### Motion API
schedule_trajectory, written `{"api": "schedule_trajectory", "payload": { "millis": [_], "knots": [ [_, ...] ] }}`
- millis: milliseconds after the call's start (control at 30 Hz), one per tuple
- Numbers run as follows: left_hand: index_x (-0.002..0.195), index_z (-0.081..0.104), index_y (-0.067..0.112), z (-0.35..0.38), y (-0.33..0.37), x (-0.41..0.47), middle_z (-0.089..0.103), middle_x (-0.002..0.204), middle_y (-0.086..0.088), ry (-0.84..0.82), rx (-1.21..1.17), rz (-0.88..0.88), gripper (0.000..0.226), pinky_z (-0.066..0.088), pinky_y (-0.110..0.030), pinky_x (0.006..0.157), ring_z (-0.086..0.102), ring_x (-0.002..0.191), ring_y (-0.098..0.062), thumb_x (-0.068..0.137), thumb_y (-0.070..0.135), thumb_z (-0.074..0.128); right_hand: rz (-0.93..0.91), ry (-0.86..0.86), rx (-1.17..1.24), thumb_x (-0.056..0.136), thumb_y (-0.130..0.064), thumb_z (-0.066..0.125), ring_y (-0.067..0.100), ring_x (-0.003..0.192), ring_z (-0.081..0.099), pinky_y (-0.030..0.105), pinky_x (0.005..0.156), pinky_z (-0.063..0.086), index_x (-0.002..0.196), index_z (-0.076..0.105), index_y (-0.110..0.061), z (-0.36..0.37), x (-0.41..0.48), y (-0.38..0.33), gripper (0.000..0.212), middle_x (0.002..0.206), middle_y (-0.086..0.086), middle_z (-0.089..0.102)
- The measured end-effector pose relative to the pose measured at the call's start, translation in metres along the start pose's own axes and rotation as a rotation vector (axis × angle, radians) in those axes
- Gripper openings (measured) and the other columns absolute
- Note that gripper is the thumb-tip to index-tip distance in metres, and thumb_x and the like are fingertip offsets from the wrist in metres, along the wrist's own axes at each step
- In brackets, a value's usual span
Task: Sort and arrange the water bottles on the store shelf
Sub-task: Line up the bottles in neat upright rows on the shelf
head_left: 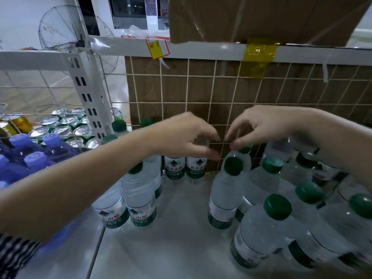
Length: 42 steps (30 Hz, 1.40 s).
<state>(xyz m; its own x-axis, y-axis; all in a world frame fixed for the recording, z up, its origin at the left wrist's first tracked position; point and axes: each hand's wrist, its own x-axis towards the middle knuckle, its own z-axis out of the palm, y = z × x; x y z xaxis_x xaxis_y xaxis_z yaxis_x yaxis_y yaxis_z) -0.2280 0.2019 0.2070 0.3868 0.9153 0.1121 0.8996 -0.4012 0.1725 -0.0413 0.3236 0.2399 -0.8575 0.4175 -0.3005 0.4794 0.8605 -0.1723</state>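
- Head view: the left hand (pixel 187 135) is gripping the top of a back bottle (pixel 198 168), fingers and thumb curling round it. This bottle is standing upright against the mesh (pixel 221 87).
- The right hand (pixel 259 127) is resting its fingertips on the green cap (pixel 245 149) of a bottle at the rear of the right cluster (pixel 263 182). Blur is hiding whether it is pinching the cap or only touching it. The two hands are sitting near each other but apart.
- The other bottles are standing as a left column (pixel 141 198) and that crowded cluster, with a bare lane of shelf (pixel 177 238) running between them.
- Risk: the cluster's bottles are touching one another, and the right forearm is hanging just above their caps. A dipping wrist or a sideways pull would likely be toppling neighbours in a chain.
- Risk: a cap-only hold on a full bottle is probably asking for a slip, and the glossy shelf looks like it would be letting bottles skid.
- Risk: the left forearm is crossing over the left column, so a low arm there could be clipping those tops.
- Surroundings: the shelf is showing pale and shiny, with cardboard backing the mesh. Cans (pixel 62 125) and blue bottles (pixel 32 158) are filling the next bay. A box (pixel 261 17) is sitting overhead, and a fan (pixel 66 31) is standing beyond.
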Motion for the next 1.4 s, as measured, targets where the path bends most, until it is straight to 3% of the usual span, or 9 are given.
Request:
{"api": "schedule_trajectory", "payload": {
  "millis": [67, 133, 433, 600, 767, 933, 1100, 1233, 1400],
  "knots": [
    [0.124, 0.06, 0.024, 0.01, 0.03, 0.002, 0.064, 0.101, 0.015, -0.053, -0.135, 0.065, 0.05, 0.05, -0.013, 0.074, 0.06, 0.086, 0.003, 0.083, 0.052, 0.065, -0.001, -0.009, -0.018, 0.081, -0.05, 0.068, 0.001, 0.087, 0.064, 0.027, 0.08, 0.055, 0.111, 0.064, -0.037, 0.011, -0.011, 0.004, 0.033, 0.099, -0.016, 0.065],
    [0.128, 0.058, 0.022, 0.022, 0.045, 0.007, 0.066, 0.105, 0.012, -0.06, -0.074, 0.049, 0.056, 0.05, -0.012, 0.077, 0.06, 0.085, 0.003, 0.08, 0.047, 0.071, -0.015, 0.103, -0.081, 0.079, -0.048, 0.071, 0.003, 0.086, 0.061, 0.026, 0.077, 0.053, 0.106, 0.064, -0.035, 0.022, -0.011, 0.009, 0.031, 0.094, -0.016, 0.062],
    [0.088, 0.065, 0.023, 0.002, 0.015, -0.016, 0.059, 0.074, 0.016, 0.004, -0.047, -0.15, 0.023, 0.042, -0.008, 0.061, 0.056, 0.071, 0.004, 0.075, 0.038, 0.078, -0.1, 0.241, -0.077, 0.081, -0.038, 0.074, 0.005, 0.081, 0.06, 0.022, 0.071, 0.053, 0.108, 0.069, -0.019, 0.023, 0.01, -0.001, 0.034, 0.091, -0.012, 0.062],
    [0.108, 0.069, 0.021, -0.01, -0.009, -0.027, 0.065, 0.094, 0.013, -0.047, 0.032, -0.24, 0.039, 0.049, -0.017, 0.077, 0.059, 0.083, 0.001, 0.073, 0.034, 0.08, -0.096, 0.273, -0.088, 0.079, -0.034, 0.076, 0.014, 0.075, 0.061, 0.028, 0.064, 0.054, 0.107, 0.068, -0.015, 0.02, 0.034, -0.024, 0.035, 0.087, -0.001, 0.065],
    [0.118, 0.067, 0.026, -0.016, -0.028, -0.029, 0.063, 0.099, 0.014, -0.104, 0.081, -0.281, 0.044, 0.048, -0.023, 0.086, 0.055, 0.082, 0.004, 0.075, 0.024, 0.079, -0.117, 0.294, -0.072, 0.077, -0.031, 0.077, 0.011, 0.081, 0.062, 0.031, 0.074, 0.057, 0.109, 0.067, -0.014, 0.022, 0.05, -0.04, 0.038, 0.094, -0.002, 0.065],
    [0.098, 0.07, 0.023, -0.01, -0.031, -0.025, 0.053, 0.07, 0.016, -0.065, 0.179, -0.291, 0.043, 0.038, -0.019, 0.06, 0.054, 0.067, -0.006, 0.069, 0.053, 0.078, -0.116, 0.238, -0.046, 0.079, -0.031, 0.076, 0.011, 0.085, 0.062, 0.031, 0.078, 0.057, 0.111, 0.063, -0.017, 0.024, 0.052, -0.039, 0.037, 0.097, -0.004, 0.063],
    [0.089, 0.068, 0.016, -0.001, -0.039, -0.023, 0.049, 0.067, 0.013, -0.014, 0.273, -0.293, 0.039, 0.041, -0.026, 0.064, 0.049, 0.066, -0.007, 0.069, 0.046, 0.081, -0.096, 0.164, -0.055, 0.075, -0.041, 0.079, 0.012, 0.066, 0.058, 0.024, 0.057, 0.046, 0.089, 0.062, -0.018, 0.037, 0.051, -0.04, 0.032, 0.079, -0.002, 0.064],
    [0.1, 0.07, 0.019, 0.0, -0.042, -0.026, 0.058, 0.079, 0.011, 0.025, 0.228, -0.277, 0.04, 0.049, -0.033, 0.074, 0.057, 0.078, -0.013, 0.067, 0.037, 0.083, -0.122, 0.211, -0.045, 0.074, -0.037, 0.08, 0.013, 0.079, 0.058, 0.03, 0.069, 0.05, 0.102, 0.062, -0.016, 0.038, 0.051, -0.042, 0.04, 0.091, -0.002, 0.062],
    [0.109, 0.067, 0.019, 0.003, -0.034, -0.028, 0.058, 0.086, 0.008, 0.017, 0.318, -0.321, 0.045, 0.045, -0.03, 0.068, 0.058, 0.085, -0.016, 0.07, 0.039, 0.081, -0.064, 0.245, 0.004, 0.075, -0.035, 0.08, 0.016, 0.09, 0.062, 0.032, 0.08, 0.053, 0.111, 0.061, -0.018, 0.042, 0.047, -0.041, 0.044, 0.099, -0.002, 0.064]
  ]
}}
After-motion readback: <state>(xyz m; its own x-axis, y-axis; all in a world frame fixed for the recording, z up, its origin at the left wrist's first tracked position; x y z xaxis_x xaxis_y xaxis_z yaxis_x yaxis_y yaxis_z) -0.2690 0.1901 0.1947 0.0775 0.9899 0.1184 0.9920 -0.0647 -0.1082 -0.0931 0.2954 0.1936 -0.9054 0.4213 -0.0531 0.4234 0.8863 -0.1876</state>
